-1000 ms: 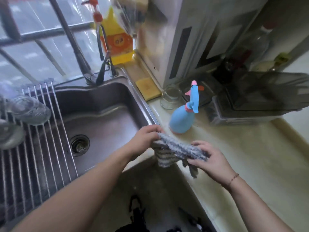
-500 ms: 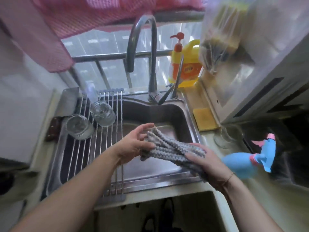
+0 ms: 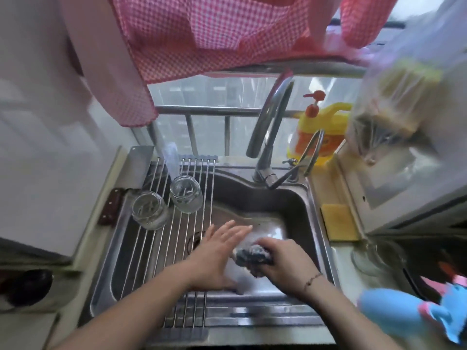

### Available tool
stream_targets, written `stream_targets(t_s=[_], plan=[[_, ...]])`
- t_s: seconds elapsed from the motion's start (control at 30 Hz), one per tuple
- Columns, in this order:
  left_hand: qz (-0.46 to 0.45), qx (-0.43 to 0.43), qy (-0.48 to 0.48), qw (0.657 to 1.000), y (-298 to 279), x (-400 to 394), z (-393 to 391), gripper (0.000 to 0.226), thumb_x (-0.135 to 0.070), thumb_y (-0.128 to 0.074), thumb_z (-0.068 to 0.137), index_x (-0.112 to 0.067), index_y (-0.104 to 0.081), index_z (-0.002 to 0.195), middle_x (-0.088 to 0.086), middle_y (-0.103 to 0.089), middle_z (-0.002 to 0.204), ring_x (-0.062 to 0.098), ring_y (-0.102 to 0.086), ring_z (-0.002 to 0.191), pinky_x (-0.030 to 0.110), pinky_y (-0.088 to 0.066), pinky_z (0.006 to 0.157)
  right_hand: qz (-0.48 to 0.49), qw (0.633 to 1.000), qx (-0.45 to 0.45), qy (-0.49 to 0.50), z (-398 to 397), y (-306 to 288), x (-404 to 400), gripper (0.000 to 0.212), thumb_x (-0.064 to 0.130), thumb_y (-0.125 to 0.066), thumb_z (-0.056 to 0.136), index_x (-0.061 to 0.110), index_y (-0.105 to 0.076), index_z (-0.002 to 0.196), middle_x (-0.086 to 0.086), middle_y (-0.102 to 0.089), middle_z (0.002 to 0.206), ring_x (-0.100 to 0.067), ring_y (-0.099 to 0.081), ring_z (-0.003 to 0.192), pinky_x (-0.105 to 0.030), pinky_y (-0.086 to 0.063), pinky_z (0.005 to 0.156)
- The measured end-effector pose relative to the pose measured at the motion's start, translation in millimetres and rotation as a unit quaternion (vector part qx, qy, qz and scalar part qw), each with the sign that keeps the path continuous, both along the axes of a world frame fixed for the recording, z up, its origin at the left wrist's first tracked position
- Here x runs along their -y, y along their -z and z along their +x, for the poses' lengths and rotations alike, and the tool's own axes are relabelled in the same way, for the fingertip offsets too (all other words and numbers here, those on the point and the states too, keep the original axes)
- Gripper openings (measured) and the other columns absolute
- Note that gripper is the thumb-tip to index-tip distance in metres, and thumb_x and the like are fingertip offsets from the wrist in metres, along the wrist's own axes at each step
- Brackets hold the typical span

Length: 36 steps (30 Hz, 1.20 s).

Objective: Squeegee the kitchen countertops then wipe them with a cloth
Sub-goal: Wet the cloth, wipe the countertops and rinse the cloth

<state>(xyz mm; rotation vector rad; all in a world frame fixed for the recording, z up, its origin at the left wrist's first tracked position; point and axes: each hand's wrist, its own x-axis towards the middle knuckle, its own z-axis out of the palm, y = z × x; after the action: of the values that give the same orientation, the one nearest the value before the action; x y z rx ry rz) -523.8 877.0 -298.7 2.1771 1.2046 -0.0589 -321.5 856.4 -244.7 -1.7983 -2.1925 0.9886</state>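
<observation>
While the right hand (image 3: 285, 261) grips a bunched striped cloth (image 3: 252, 258) over the sink (image 3: 310, 218), the left hand (image 3: 217, 251) spreads flat beside it, apparently wringing before wiping.

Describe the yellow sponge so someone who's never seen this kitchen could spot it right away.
Start at the steel sink under the window. On the counter strip just right of its rim, nearer than the yellow soap bottle, a flat sponge lies against the white appliance. It is the only flat yellow square there; the bottle is also yellow but stands upright with a red pump.
</observation>
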Motion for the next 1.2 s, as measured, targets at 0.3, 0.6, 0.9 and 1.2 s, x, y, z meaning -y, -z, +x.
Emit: stream_targets(t_s=[0.3, 0.6, 0.9, 1.2], plan=[[-0.329, 0.280, -0.071, 0.899, 8, -21, 1, 0.013, -0.021, -0.068, 0.084, -0.011, -0.063, 0.091, -0.001, -0.064, 0.076, 0.012, -0.058, 0.064, 0.033, -0.053, 0.063, -0.006, 0.979, -0.177, 0.096, 20, -67, -34, 0.025, 0.007, -0.082, 0.073, 0.022, -0.073, 0.091, 0.004, -0.074, 0.090, -0.007, -0.068, 0.084, -0.023, -0.055, 0.080], [-0.685, 0.406, -0.196, 0.572, 13, -36, 20, 0.051, -0.046, -0.062, 0.087, -0.002, -0.059, 0.113, 0.013, -0.065, 0.099, 0.024, -0.065, 0.086, 0.038, -0.052, 0.080, 0.099, 0.995, -0.002, -0.023, -40, 12, 46, 0.074, 0.031, -0.063, 0.080, 0.045, -0.032, 0.145, 0.014, -0.043, 0.148, -0.002, -0.041, 0.136, -0.026, -0.036, 0.113], [-0.702, 0.289, -0.052, 0.649, -1, -23, 18, 0.027, 0.008, -0.054, 0.079, -0.017, -0.057, 0.071, -0.002, -0.051, 0.061, 0.006, -0.046, 0.049, 0.015, -0.037, 0.043, 0.266, 0.927, 0.170, -0.203, 1, 51, 28, 0.081, 0.019, -0.048, 0.081, 0.008, -0.013, 0.154, -0.008, -0.029, 0.158, -0.030, -0.027, 0.145, -0.046, -0.025, 0.116], [-0.265, 0.065, -0.064, 0.960, 17, -30, 55, 0.015, -0.001, -0.063, 0.072, -0.015, -0.060, 0.075, 0.003, -0.060, 0.065, 0.013, -0.055, 0.054, 0.019, -0.041, 0.047, -0.042, 0.955, 0.288, -0.057, -41, 50, -18, 0.030, 0.012, -0.050, 0.091, 0.006, -0.056, 0.120, -0.011, -0.067, 0.111, -0.033, -0.066, 0.101, -0.036, -0.050, 0.076]])
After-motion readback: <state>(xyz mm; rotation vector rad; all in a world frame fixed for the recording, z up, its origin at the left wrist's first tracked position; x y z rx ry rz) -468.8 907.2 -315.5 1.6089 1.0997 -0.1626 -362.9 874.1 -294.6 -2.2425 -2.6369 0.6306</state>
